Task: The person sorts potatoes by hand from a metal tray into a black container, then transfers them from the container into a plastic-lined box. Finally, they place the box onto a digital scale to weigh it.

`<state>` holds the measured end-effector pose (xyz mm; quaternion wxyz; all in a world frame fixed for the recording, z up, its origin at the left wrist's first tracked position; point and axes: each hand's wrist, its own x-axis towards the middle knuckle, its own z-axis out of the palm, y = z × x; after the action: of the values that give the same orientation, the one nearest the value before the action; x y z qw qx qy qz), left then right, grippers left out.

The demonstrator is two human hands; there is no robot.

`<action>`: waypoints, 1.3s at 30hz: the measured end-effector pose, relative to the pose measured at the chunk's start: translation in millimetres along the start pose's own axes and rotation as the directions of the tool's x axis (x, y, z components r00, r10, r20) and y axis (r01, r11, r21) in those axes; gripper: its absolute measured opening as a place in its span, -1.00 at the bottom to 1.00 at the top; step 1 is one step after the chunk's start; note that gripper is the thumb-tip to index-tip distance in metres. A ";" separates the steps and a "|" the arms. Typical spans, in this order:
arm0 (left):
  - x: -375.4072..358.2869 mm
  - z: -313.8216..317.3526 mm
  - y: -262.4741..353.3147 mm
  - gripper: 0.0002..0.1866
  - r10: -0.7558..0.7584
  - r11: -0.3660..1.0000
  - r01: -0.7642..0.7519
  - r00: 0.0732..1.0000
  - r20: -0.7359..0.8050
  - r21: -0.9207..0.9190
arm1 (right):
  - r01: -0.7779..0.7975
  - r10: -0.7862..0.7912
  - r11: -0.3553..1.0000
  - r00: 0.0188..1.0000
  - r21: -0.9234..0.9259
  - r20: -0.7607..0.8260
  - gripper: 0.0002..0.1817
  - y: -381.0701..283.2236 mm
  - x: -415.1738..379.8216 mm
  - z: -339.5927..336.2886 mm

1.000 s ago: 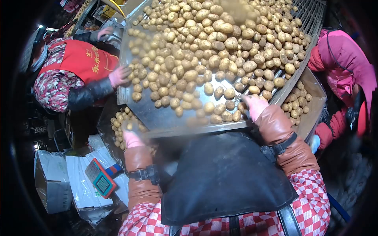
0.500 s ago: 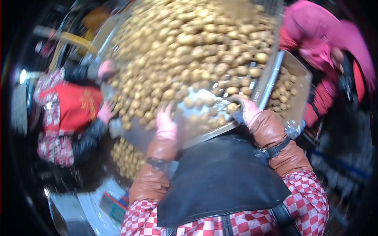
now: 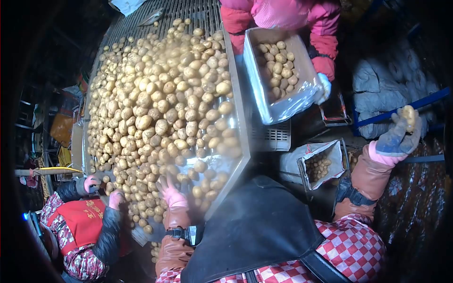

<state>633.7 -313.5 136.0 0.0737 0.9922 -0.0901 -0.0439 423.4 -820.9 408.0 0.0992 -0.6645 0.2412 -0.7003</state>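
Note:
My right hand (image 3: 395,139), in a grey-blue and pink glove, is raised out to the right with its fingers closed around a potato (image 3: 409,116). On the other side my left hand (image 3: 171,192), gloved in pink, lies at the near edge of a large heap of potatoes (image 3: 155,113). Its fingers are spread and touch the potatoes without gripping one. The heap rests on a slatted sorting table (image 3: 134,23) with a metal rim (image 3: 243,134). Below and left of my right hand stands an open white sack (image 3: 290,165) with potatoes in it.
A co-worker in pink (image 3: 283,14) holds a plastic-lined box (image 3: 306,70) of potatoes beyond the table's right side. Another co-worker in a red apron (image 3: 85,219) has both hands at the heap's left edge. A white crate (image 3: 278,137) and stacked sacks (image 3: 377,101) are at right.
My right hand has swung from the table's near edge far out to the right, carrying a potato. My view has turned right. The co-worker in pink now holds the box.

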 end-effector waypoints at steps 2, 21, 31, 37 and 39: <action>-0.5 -1.9 -0.5 -0.12 0.007 1.000 -0.007 1.000 0.000 0.012 | 0.076 -0.082 0.996 0.990 -0.057 -0.113 -0.70 -9.9 18.5 1.7; -8.4 11.4 -6.0 -0.26 0.038 0.999 -0.037 0.994 -0.107 0.008 | 0.246 -0.238 0.960 0.969 0.134 -0.072 -0.67 7.8 -3.8 69.6; -36.0 10.1 -14.5 -0.39 0.029 0.971 -0.082 0.973 -0.230 -0.224 | 0.310 -0.311 0.951 0.949 0.017 0.054 -0.67 110.0 6.4 135.0; -59.2 1.7 -13.9 -0.45 -0.042 0.908 -0.088 0.954 -0.298 -0.409 | -0.289 0.217 0.939 0.919 0.187 0.328 -0.57 177.6 -131.4 157.7; -80.7 -21.7 -8.7 -0.50 -0.050 0.845 -0.157 0.928 -0.368 -0.511 | -0.720 0.498 0.627 0.663 0.296 0.558 -0.61 160.7 -196.4 164.2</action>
<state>558.3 -287.0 162.0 0.3623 0.9200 -0.0873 0.1213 574.0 -903.4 159.2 0.5528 -0.6246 0.2418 -0.4958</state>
